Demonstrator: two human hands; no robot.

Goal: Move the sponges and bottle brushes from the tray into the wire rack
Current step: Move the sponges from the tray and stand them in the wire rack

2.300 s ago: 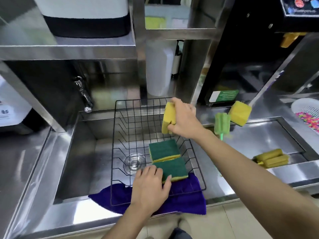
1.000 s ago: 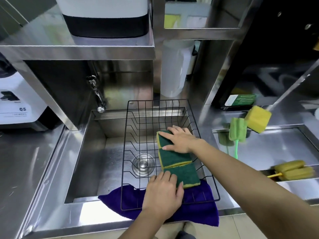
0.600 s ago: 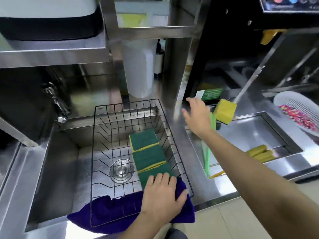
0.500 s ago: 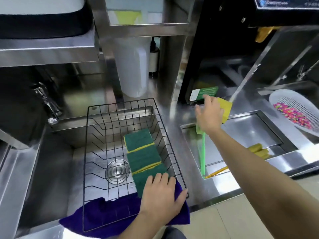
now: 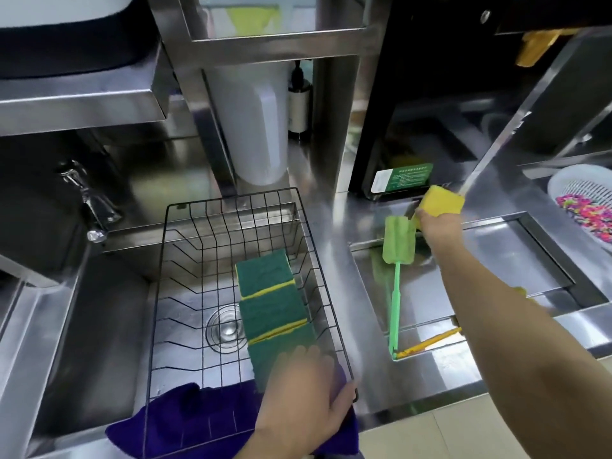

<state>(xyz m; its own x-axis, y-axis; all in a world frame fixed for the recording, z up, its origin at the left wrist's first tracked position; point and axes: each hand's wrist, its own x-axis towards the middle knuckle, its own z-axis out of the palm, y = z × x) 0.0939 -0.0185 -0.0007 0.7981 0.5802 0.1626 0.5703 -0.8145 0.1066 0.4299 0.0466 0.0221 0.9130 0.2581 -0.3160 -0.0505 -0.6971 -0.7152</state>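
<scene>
Reaching across the steel counter (image 5: 334, 226), the right hand (image 5: 437, 226) closes its fingers on a yellow sponge-headed brush (image 5: 442, 201) at the far edge of the recessed tray (image 5: 536, 256). Just beside that hand, a green bottle brush (image 5: 398, 241) leans in the tray, head up, its handle running down to the tray's near corner, where a thin yellow handle (image 5: 430, 342) lies. The left hand (image 5: 303, 389) rests flat and open on the near rim of the black wire rack (image 5: 231, 207), over a purple cloth (image 5: 185, 422). Three green-and-yellow sponges (image 5: 268, 303) lie overlapping in a row inside the rack, which sits in the sink (image 5: 82, 326).
</scene>
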